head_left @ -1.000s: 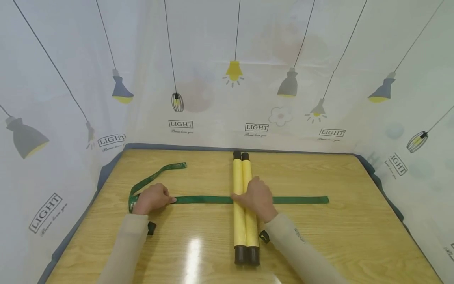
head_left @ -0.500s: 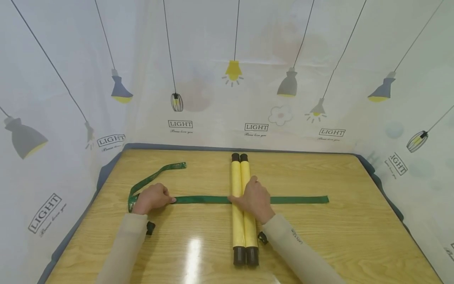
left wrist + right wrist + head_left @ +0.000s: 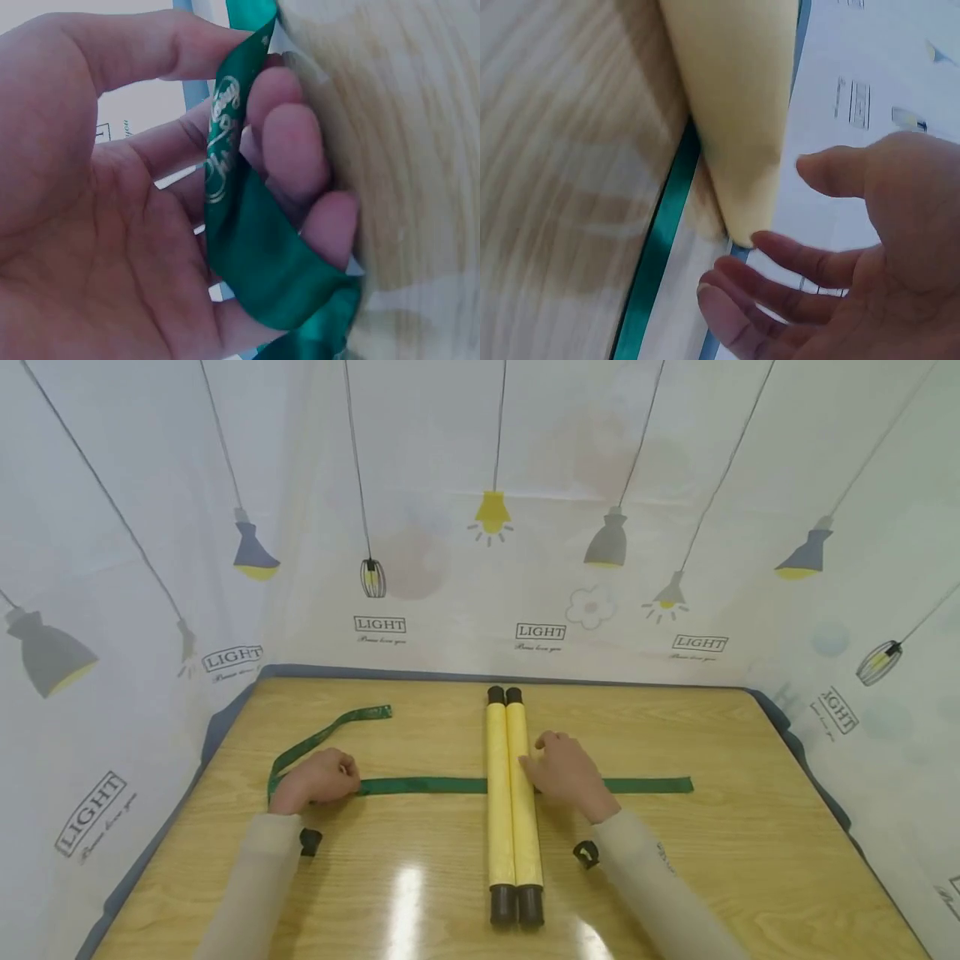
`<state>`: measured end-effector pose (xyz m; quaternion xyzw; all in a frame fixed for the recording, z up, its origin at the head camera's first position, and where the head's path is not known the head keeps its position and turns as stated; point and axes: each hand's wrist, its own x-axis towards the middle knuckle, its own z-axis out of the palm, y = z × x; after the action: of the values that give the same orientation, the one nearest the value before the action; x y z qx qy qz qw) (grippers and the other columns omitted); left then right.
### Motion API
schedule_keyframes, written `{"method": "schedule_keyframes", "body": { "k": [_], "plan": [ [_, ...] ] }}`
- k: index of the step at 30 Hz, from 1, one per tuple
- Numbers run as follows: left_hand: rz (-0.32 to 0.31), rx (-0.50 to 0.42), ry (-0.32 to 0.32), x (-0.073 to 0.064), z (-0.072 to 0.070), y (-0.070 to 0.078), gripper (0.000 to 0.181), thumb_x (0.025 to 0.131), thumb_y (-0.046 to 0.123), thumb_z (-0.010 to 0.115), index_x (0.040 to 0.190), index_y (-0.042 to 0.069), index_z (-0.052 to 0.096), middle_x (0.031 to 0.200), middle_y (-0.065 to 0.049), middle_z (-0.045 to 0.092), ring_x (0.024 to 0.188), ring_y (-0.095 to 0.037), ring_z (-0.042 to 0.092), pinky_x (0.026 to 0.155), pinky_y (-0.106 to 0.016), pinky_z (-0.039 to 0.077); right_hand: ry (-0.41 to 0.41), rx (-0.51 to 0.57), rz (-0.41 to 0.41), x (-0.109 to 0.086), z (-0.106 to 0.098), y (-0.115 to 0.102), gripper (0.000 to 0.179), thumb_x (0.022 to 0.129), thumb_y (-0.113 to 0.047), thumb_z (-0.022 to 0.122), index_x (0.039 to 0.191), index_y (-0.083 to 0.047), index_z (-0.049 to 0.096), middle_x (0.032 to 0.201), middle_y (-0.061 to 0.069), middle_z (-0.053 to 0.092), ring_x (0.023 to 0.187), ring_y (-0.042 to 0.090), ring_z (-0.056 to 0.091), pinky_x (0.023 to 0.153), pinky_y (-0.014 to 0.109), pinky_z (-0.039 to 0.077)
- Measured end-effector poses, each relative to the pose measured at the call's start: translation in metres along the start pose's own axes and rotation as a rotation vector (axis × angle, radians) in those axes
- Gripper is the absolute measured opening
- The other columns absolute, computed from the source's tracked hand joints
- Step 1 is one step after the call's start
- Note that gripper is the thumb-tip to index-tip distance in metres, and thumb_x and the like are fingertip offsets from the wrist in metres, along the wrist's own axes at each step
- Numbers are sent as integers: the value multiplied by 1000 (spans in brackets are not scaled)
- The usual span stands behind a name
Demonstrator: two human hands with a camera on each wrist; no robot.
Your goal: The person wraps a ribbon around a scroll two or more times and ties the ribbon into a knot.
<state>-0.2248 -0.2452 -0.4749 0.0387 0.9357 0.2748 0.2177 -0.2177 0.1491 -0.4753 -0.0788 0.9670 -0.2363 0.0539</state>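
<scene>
Two yellow tubes (image 3: 513,793) with dark end caps lie side by side across a long green ribbon (image 3: 427,785) on the table. My left hand (image 3: 321,777) grips the ribbon left of the tubes. In the left wrist view the ribbon (image 3: 262,247), printed with silvery script, runs pinched between thumb and fingers and loops down over the curled fingers. My right hand (image 3: 568,774) is just right of the tubes, holding nothing. Its fingers are loosely bent, thumb apart from them, close beside the yellow tube (image 3: 735,112) in the right wrist view.
The ribbon's left part bends back toward the far side of the wooden table (image 3: 660,727); its right end lies flat. Black wrist pieces (image 3: 587,853) are under both sleeves. A white sheet with printed lamps (image 3: 450,610) stands around the table's far and side edges.
My right hand has let go of the tubes and moved right. The tubes have shifted slightly left and toward me. My left hand stays at nearly the same spot on the ribbon.
</scene>
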Motion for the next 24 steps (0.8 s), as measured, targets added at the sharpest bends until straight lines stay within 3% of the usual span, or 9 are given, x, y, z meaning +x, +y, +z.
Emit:
{"method": "schedule_keyframes", "body": {
  "k": [4, 8, 13, 19, 24],
  "plan": [
    [21, -21, -31, -1, 0, 2, 12, 90, 8, 59, 95, 9, 70, 78, -5, 61, 64, -18, 52, 58, -31, 41, -24, 5, -97, 2, -11, 21, 42, 103, -23, 57, 135, 5, 57, 135, 28, 59, 121, 43, 61, 101, 55, 51],
    [83, -20, -54, -1, 0, 4, 20, 83, 0, 61, 99, 8, 69, 89, -8, 63, 72, -20, 54, 64, -32, 44, -50, -28, -163, 2, -18, 38, 41, 101, -20, 63, 134, 5, 59, 132, 26, 62, 120, 42, 61, 102, 55, 51],
    [151, -18, -75, -2, 1, 7, 23, 81, -1, 71, 104, 6, 70, 97, -10, 64, 78, -20, 56, 69, -33, 49, -73, -18, -193, 1, -23, 57, 40, 94, -20, 74, 125, 3, 65, 118, 19, 68, 109, 35, 64, 97, 53, 53],
    [189, 12, -36, -2, 2, 9, 18, 86, 8, 79, 103, 5, 73, 102, -9, 69, 87, -20, 59, 78, -38, 53, -91, -19, -203, -1, -24, 70, 32, 90, -19, 79, 114, 0, 68, 102, 11, 69, 93, 24, 64, 86, 46, 55],
    [185, 5, -12, 1, 6, 9, 6, 94, 15, 74, 93, 9, 76, 89, -3, 69, 76, -17, 55, 68, -32, 47, -126, 16, -166, -4, -22, 76, 21, 93, -18, 76, 107, -4, 69, 89, 4, 67, 80, 16, 59, 75, 36, 52]
  ]
}}
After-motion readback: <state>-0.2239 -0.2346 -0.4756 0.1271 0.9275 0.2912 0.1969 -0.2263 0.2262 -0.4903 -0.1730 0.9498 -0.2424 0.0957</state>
